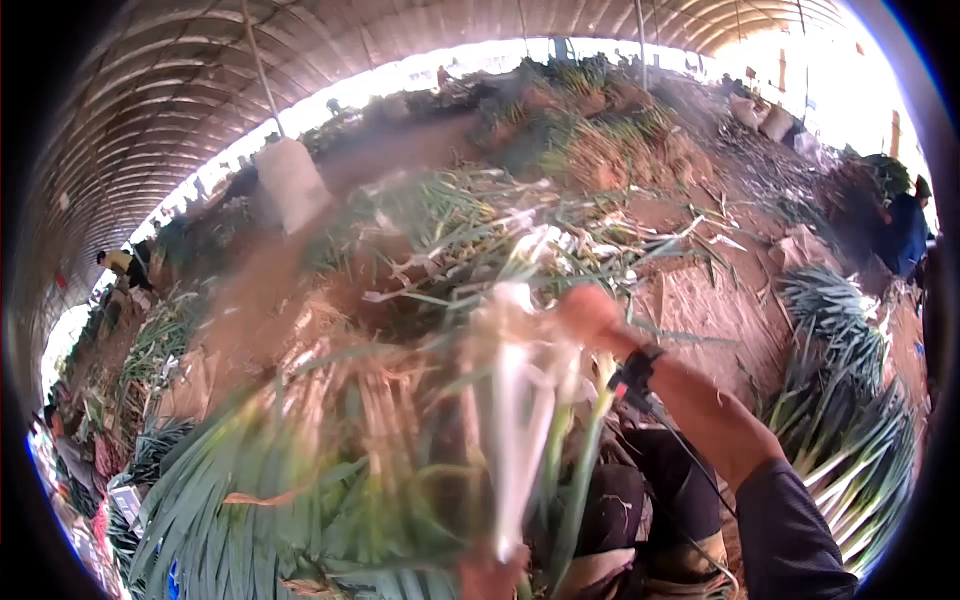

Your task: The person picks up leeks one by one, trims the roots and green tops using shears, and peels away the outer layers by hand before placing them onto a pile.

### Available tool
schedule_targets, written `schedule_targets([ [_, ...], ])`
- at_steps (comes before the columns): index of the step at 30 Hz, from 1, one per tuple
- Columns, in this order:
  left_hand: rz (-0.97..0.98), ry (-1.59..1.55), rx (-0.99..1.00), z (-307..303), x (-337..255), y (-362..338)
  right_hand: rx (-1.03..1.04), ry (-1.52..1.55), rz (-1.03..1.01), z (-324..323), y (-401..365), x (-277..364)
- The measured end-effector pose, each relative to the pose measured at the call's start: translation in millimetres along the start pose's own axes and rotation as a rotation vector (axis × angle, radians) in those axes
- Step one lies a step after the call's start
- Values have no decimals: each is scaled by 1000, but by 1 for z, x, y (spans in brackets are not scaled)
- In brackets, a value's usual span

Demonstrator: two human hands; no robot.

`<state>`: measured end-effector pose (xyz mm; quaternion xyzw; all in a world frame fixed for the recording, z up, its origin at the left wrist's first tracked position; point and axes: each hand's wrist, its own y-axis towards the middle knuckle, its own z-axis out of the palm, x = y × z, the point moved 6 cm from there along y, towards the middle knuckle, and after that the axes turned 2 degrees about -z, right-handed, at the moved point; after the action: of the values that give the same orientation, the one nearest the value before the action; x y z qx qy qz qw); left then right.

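The leek point(512, 440) ran lengthwise from the left hand point(492, 576), which clasped it, to beside the right hand point(588, 314), its grip too blurred to tell.

Probably a farm shed point(400, 25): ribbed, arched roof point(140, 130) over heaped long-leaved greens point(240, 490).

Pale sack point(292, 185) (prob.) nr slanted pole point(263, 70), arched roof point(170, 120) o/head, person point(906, 232) in blue far R.

Leeks point(240, 490) left, pile point(845, 430) right
Loose stalks point(450, 220) lie beyond the leeks, with a sack point(292, 185) to their left.
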<state>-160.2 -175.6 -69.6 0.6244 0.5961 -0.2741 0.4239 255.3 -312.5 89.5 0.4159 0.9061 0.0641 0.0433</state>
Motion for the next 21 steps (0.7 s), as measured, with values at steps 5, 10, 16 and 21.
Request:
schedule_targets([
  [5, -379, -435, 33, 9, 14, -18, -576, 1239, 229, 21, 45, -157],
  [10, -602, -931, 220, -10, 56, -30, -233, 871, 172, -32, -20, -103],
  [16, -363, -772, 148, -26, 45, -20, -131, 129, -509, 1, -99, 86],
  [21, -279, -425, 27, -23, 32, -13, -182, 706, -343, 5, -101, 117],
])
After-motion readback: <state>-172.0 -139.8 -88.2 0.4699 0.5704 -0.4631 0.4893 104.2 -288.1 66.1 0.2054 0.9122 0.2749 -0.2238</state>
